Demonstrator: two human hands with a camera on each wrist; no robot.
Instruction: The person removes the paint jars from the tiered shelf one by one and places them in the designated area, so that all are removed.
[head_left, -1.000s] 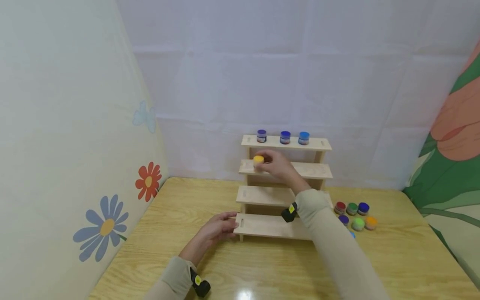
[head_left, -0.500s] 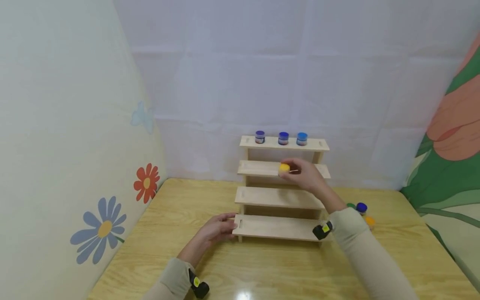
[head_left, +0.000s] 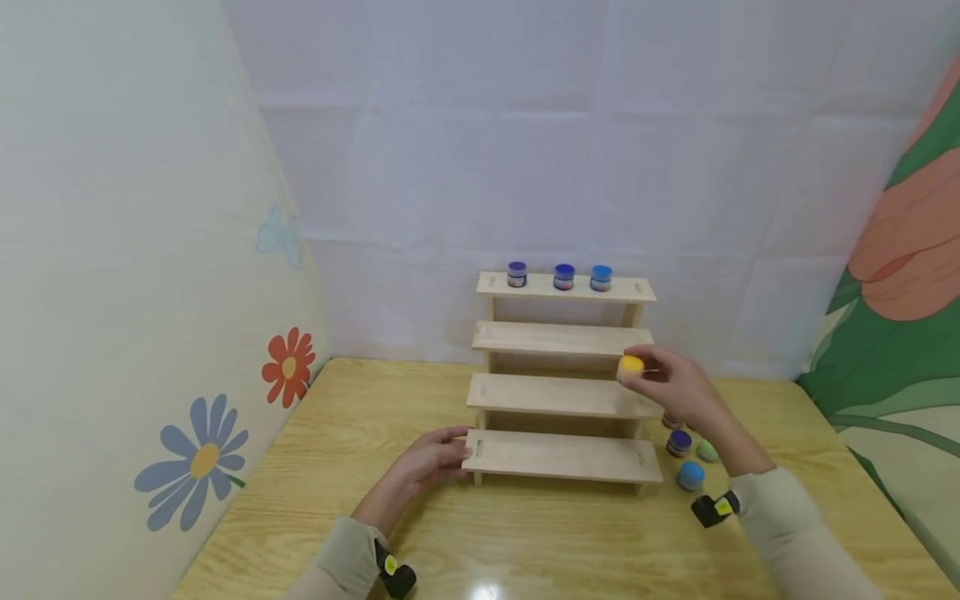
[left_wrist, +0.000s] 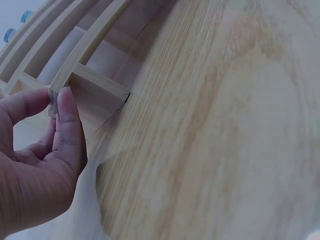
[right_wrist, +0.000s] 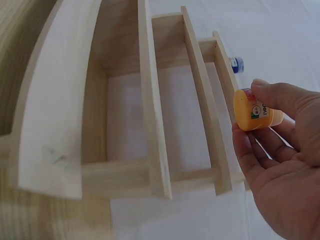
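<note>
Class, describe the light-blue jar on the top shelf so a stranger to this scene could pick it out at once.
On the wooden table is a pale four-step stand; look along its top shelf. Take the rightmost jar there, as the head view shows it: it is light blue, while the middle jar and the leftmost jar in its row are darker.

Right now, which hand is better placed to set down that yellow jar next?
Likely the right hand: it holds the yellow jar near the right end of the wooden stand. The left hand is at the other end, pinching the bottom shelf.
</note>
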